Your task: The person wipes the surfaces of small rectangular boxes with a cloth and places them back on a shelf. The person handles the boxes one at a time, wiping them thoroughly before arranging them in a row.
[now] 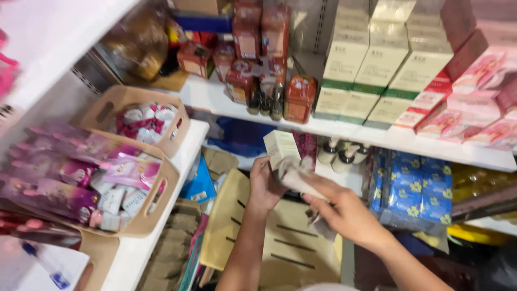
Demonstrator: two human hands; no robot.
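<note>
Left hand raised, forearm coming up from the near edge, fingers curled shut around the lower part of a small cream box, held upright in front of the shelves. Right hand reaches in from the near right, forearm angled up-left, fingers closed on a crumpled grey cloth pressed against the box's right side; a loose end of cloth hangs below the palm. Box sits mid-scene, just below the edge of the white shelf.

Just behind the hands: pale pump bottles on the lower shelf, blue flowered packs to the right. Below the hands, a beige slotted crate.

Far, on the white shelf: red tins left of centre, stacked white-and-green cartons, pink boxes far right.

Left side: two tan baskets on a white table, the near basket full of pink and purple sachets, the far basket with red-and-white small packs. All slightly motion-blurred.
</note>
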